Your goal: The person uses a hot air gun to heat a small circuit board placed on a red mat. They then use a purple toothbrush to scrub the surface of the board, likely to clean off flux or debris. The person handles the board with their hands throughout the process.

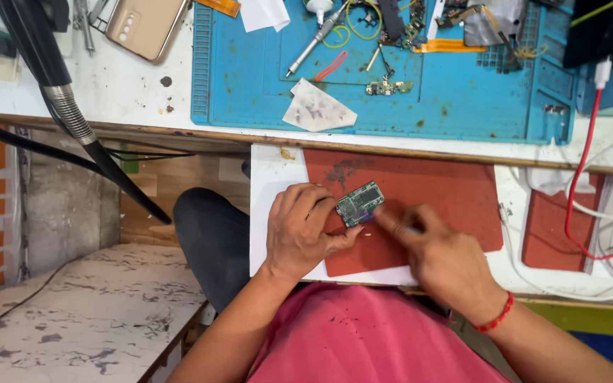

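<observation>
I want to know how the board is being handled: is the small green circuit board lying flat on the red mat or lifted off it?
Lifted and tilted. The circuit board sits between the left hand fingertips, one edge raised above the red mat.

Blue work mat (250, 85) fills upper centre of frame, on a stained white bench (129, 89). On the mat: a metal-handled tool (313, 42) lying diagonal, a small loose circuit board (389, 88), a red loop (331, 65), a crumpled white scrap (316, 108), yellow wire (363, 21). Gold phone back (145, 25) at upper left, just off the mat. Black hose with metal collar (65, 106) crosses the left side. Red cable (582, 177) runs down the right edge. Marked white surface (86, 312) at lower left.
</observation>
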